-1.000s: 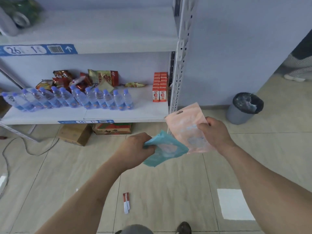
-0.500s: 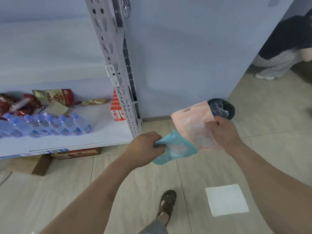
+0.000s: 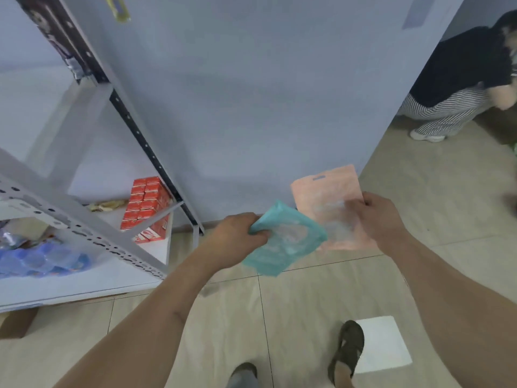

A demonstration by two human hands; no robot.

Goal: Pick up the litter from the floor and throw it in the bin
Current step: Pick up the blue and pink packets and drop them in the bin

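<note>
My left hand (image 3: 233,239) grips a crumpled teal plastic pouch (image 3: 285,243) by its left edge. My right hand (image 3: 382,219) holds a flat pink plastic pouch (image 3: 326,196) by its right side, upright, just behind the teal one. Both pouches hang in front of me above the tiled floor, near the foot of the pale wall. The bin is not visible; the pink pouch and my right hand cover the spot at the wall's corner.
A metal shelf rack (image 3: 84,231) stands at the left with red cartons (image 3: 145,205) and water bottles (image 3: 39,263). A white square (image 3: 383,344) marks the floor by my sandalled foot (image 3: 347,351). A crouching person (image 3: 458,88) is at the far right.
The view has swung right and closer to the wall. The bin, seen earlier beside the pink pouch, has dropped out of sight behind it. Both hands keep their pouches.
</note>
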